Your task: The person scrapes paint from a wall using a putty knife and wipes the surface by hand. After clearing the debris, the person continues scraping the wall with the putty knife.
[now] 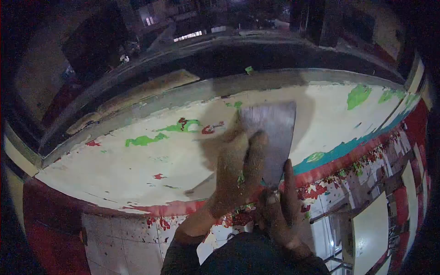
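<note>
A paint scraper (274,130) with a wide, flat metal blade lies over the pale sill, its broad edge pointing away from me. My right hand (280,213) is closed around its handle at the near end, with one finger stretched along the blade's right edge. My left hand (232,172) is against the left side of the blade, fingers pressed along it. The handle is mostly hidden by my right hand. Under the blade, the sill (114,169) carries patches of green paint (144,140) and red paint (213,127).
A teal strip (330,153) and a red edge (174,208) run along the sill's near side. Paint flakes lie on the tiles (119,240) below. Pale boards (371,229) stand at the lower right. A dark window opening (275,50) is beyond the sill.
</note>
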The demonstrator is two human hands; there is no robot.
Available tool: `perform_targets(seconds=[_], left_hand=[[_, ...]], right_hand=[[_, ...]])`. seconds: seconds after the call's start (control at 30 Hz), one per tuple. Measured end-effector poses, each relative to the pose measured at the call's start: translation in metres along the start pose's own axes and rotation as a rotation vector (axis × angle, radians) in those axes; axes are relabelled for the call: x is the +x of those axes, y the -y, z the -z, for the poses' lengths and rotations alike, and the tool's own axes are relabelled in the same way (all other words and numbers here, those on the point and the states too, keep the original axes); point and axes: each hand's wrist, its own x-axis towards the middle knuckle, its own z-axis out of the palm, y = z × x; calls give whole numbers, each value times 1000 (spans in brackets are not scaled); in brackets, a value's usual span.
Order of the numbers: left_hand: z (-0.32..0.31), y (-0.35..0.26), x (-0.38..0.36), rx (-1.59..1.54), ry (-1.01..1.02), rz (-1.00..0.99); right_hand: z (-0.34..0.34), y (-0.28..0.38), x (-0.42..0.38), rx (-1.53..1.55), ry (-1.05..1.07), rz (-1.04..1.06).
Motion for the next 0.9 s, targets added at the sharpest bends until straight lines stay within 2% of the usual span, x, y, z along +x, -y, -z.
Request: perform_targets(seconds=[0.1, 0.3, 0.37, 0.4, 0.47, 0.53, 0.6, 0.7, 0.77, 0.8, 0.87, 0.9], left_hand=[[1, -2, -5, -38, -16, 50], [2, 10, -4, 364, -71, -327], [2, 5, -4, 268, -25, -228], [0, 0, -9, 137, 35, -100], [1, 1, -7, 119, 36, -83], [2, 6, -7, 288, -56, -241], [5, 7, -2, 364, -141, -299], [10, -5, 6, 271, -33, -61], [16, -15, 3, -51, 137, 320], [9, -5, 8, 312, -172, -320], [10, -6, 1, 158, -81, -58], [10, -8, 1, 133, -71, -4]], right_hand=[[-1, 13, 4, -82, 40, 41], [0, 9, 6, -55, 37, 97], [1, 12, 1, -58, 20, 62], [1, 13, 0, -56, 15, 53], [-1, 11, 3, -142, -1, 91], [-3, 12, 6, -134, 15, 102], [-6, 18, 10, -34, 66, 86], [-1, 18, 5, -104, 97, 213], [-4, 18, 5, -118, 81, 184], [-4, 18, 4, -121, 68, 155], [-4, 19, 7, -130, 68, 136], [-3, 20, 8, -137, 72, 128]])
